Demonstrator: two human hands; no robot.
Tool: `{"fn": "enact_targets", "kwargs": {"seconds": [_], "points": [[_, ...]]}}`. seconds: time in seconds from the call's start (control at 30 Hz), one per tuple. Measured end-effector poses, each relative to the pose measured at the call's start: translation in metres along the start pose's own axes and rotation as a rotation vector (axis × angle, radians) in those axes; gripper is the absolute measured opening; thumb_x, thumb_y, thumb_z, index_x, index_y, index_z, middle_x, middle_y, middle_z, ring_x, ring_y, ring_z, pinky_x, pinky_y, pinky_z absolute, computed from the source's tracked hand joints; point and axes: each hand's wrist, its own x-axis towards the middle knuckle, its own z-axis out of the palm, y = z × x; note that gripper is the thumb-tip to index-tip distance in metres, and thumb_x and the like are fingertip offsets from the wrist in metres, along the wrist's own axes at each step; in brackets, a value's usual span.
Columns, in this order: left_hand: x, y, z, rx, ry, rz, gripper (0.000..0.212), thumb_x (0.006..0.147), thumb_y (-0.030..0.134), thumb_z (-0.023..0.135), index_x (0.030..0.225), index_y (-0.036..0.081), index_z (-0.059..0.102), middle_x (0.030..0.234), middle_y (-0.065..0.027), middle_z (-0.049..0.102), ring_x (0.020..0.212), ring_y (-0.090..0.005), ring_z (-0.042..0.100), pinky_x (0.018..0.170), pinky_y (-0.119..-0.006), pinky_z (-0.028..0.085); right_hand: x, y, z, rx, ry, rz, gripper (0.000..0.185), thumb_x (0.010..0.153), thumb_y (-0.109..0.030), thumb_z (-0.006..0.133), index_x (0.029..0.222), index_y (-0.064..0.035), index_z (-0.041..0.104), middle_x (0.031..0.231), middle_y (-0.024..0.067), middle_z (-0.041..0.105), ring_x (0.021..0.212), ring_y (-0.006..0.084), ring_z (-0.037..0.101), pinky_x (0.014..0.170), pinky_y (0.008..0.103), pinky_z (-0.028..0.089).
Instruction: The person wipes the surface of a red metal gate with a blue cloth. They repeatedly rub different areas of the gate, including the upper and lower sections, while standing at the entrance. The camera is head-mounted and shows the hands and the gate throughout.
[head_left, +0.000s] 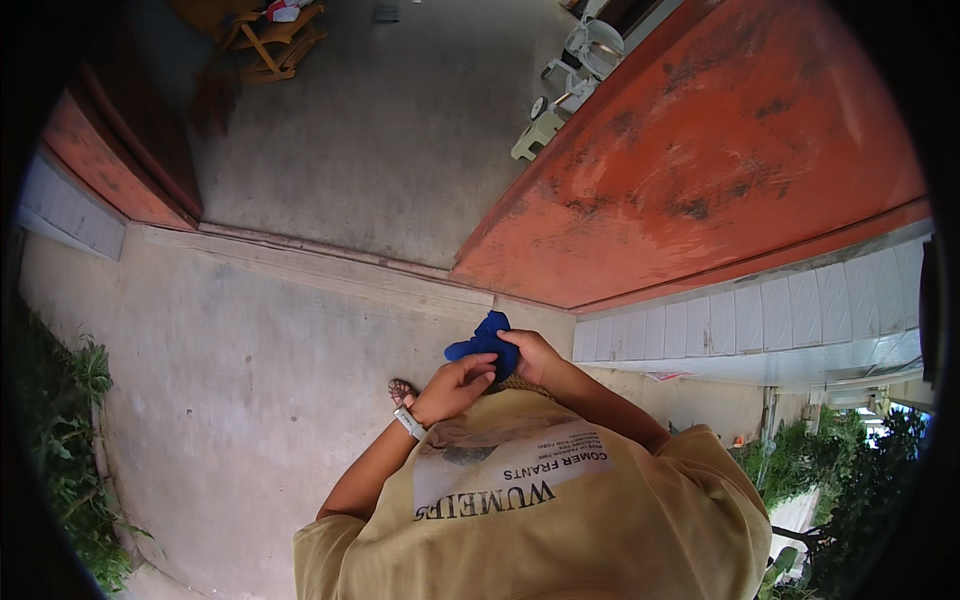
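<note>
A crumpled dark-blue cloth (487, 346) is held in front of my waist. My right hand (536, 358) grips its right side, with the thumb lying on top. Against the lower left of the cloth rests my left hand (452, 388), its fingers bent over the fabric. Whether those fingers pinch it or only touch it is unclear. A pale-banded wristwatch (409, 422) is on my left wrist. Close below the hands is a tan printed T-shirt (600, 517), and a sandalled foot (402, 391) shows beside the left hand.
A worn red door (720, 150) stands ahead on the right, beside a doorway with a raised sill (322, 274). Inside are a folding wooden chair (274, 41), a small plastic stool (537, 136) and a white wheeled frame (589, 64). Plants (82, 390) border the concrete at left.
</note>
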Motion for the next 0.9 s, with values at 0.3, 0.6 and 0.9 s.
{"fn": "enact_targets", "kwargs": {"seconds": [0.3, 0.6, 0.9], "points": [[-0.01, 0.03, -0.041, -0.759, 0.177, -0.269, 0.072, 0.088, 0.052, 0.054, 0.144, 0.018, 0.026, 0.145, -0.0109, 0.027, 0.133, -0.0301, 0.029, 0.101, -0.048, 0.034, -0.019, -0.047, 0.055, -0.308, -0.136, -0.136, 0.043, 0.091, -0.022, 0.059, 0.126, 0.0014, 0.05, 0.122, 0.013, 0.056, 0.11, 0.0225, 0.056, 0.091, 0.0379, 0.047], [0.046, 0.076, -0.02, 1.208, 0.651, 0.402, 0.031, 0.075, 0.029, 0.065, 0.105, 0.02, 0.062, 0.082, 0.0, 0.053, 0.069, -0.0175, 0.049, 0.059, -0.032, 0.036, -0.007, -0.153, 0.044, -1.016, -0.568, -0.442, 0.034, 0.092, -0.01, 0.056, 0.125, -0.0004, 0.051, 0.114, 0.0117, 0.062, 0.099, 0.0172, 0.062, 0.084, 0.028, 0.05], [0.125, 0.023, -0.029, -0.333, 0.35, 0.424, 0.021, 0.09, 0.017, 0.051, 0.07, 0.017, 0.044, 0.066, -0.0006, 0.04, 0.063, -0.0145, 0.043, 0.058, -0.03, 0.035, -0.023, -0.294, -0.026, -0.98, -0.011, -1.248, 0.019, 0.089, -0.005, 0.057, 0.105, 0.0046, 0.062, 0.095, 0.013, 0.066, 0.086, 0.0175, 0.065, 0.075, 0.0275, 0.052]]}}
